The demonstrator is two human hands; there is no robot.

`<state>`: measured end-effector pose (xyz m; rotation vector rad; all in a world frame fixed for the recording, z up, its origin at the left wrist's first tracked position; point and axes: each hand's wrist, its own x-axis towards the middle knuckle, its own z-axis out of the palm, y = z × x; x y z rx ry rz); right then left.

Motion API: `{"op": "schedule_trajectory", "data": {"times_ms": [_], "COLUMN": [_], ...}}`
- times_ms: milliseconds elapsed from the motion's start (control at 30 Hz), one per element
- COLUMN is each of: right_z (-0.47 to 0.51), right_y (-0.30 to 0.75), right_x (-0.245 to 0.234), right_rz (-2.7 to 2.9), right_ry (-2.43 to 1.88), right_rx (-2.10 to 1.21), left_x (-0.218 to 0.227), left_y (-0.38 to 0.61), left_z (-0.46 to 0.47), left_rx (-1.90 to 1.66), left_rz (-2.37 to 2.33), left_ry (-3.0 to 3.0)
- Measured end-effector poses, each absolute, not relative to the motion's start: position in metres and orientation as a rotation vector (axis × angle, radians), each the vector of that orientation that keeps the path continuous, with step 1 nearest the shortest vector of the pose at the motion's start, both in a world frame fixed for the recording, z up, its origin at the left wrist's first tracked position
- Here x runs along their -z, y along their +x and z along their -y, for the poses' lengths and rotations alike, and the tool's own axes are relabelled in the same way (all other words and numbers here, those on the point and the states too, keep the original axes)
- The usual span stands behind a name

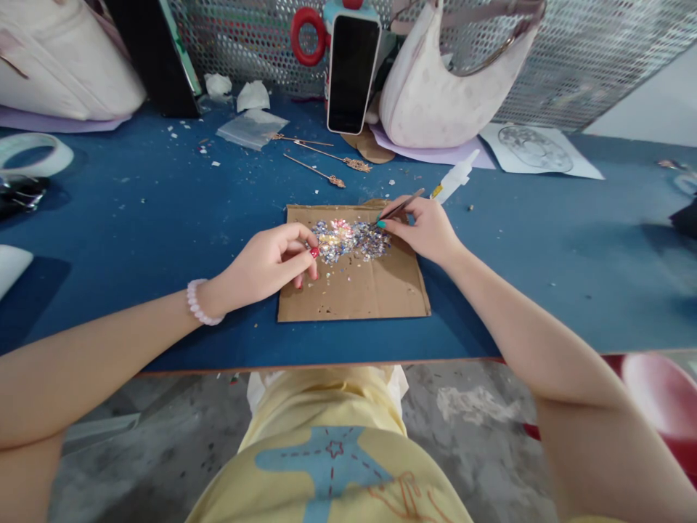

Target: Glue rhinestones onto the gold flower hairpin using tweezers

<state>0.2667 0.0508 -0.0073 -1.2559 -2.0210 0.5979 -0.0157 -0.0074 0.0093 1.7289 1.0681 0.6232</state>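
A brown cardboard sheet lies on the blue table in front of me. A heap of small shiny rhinestones sits on its upper part. My left hand rests at the cardboard's left edge, fingers curled and pinched next to the heap; what it pinches is too small to make out. My right hand is closed on a thin tweezer-like tool, whose tip points into the right side of the heap.
Behind the cardboard lie gold hairpins, a small glue bottle, a plastic bag, an upright phone, a white handbag and a printed paper. A tape roll sits far left, a red stool lower right.
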Motion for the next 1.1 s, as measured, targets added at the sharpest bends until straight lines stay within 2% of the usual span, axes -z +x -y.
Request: {"op": "schedule_trajectory", "data": {"times_ms": [633, 1100], "right_z": [-0.049, -0.049], "right_y": [0.284, 0.279], "right_x": [-0.003, 0.002], "right_rz": [2.31, 2.186], "right_ry": [-0.92, -1.076], "right_rx": [-0.787, -0.636], "left_x": [-0.01, -0.008], "left_y": [-0.016, -0.017], "left_z": [0.008, 0.008], "left_rx": [-0.609, -0.607], "left_rz": [-1.064, -1.062], "left_ry": [1.75, 1.754]}}
